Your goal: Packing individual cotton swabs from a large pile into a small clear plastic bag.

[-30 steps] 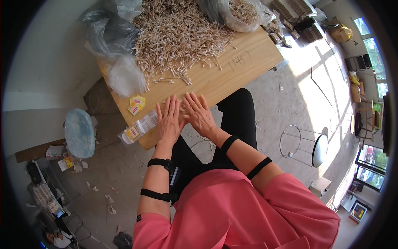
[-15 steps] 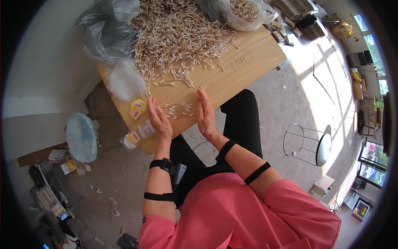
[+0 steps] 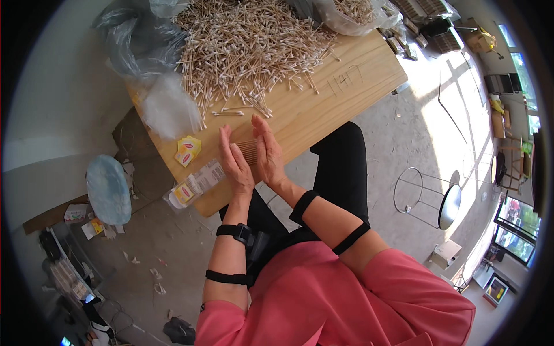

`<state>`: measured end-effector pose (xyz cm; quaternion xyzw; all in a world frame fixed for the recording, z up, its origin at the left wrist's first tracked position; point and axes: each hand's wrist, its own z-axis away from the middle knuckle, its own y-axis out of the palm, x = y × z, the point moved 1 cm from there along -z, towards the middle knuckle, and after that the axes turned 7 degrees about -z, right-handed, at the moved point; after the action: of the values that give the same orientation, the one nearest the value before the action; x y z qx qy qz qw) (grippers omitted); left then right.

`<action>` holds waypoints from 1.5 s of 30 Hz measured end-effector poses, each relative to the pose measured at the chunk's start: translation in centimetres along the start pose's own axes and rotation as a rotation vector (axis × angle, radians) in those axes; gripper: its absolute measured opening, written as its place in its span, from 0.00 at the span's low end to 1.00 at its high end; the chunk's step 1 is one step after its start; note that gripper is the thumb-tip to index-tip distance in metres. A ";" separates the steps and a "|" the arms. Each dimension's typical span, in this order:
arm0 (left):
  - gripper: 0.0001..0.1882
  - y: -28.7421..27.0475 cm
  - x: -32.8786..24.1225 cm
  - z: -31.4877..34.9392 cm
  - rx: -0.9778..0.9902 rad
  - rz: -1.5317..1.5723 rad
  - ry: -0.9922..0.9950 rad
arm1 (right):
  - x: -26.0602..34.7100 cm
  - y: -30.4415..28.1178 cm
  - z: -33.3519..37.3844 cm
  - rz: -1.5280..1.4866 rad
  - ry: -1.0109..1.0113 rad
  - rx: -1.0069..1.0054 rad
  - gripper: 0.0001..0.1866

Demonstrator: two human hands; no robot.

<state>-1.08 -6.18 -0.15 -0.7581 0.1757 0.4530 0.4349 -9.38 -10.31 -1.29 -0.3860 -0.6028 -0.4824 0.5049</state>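
Observation:
A small row of cotton swabs [image 3: 248, 151] lies side by side on the wooden table [image 3: 352, 81], close to its near edge. My left hand [image 3: 234, 164] stands on edge at the swabs' left ends, fingers stretched out. Facing it, my right hand [image 3: 267, 155] is at their right ends, also with straight fingers. The swab tips are hidden by the palms; the bare sticks show between. A large heap of loose cotton swabs [image 3: 248, 52] covers the far part of the table. Left of my left hand lies a clear plastic packet [image 3: 199, 181] with a yellow label.
Yellow-and-white cards [image 3: 187, 151] and thin clear plastic bags [image 3: 170, 106] lie at the table's left. A grey plastic bag [image 3: 138, 46] is beside the heap, and a bag of swabs [image 3: 358, 17] stands at its far right. A round stool [image 3: 450, 206] lies on the floor at right.
My hands have come closer together, the right one moving left and the left one slightly right. The swabs between them now sit closer to both palms, their tips covered.

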 end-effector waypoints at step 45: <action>0.24 -4.0 1.8 2.2 -0.178 0.004 -0.175 | 0.0 4.3 0.9 0.180 -0.113 0.216 0.22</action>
<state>1.31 -1.91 -0.09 -0.7507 0.0978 0.5323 0.3788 -5.48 -8.41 -0.53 -0.4084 -0.6416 -0.3450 0.5500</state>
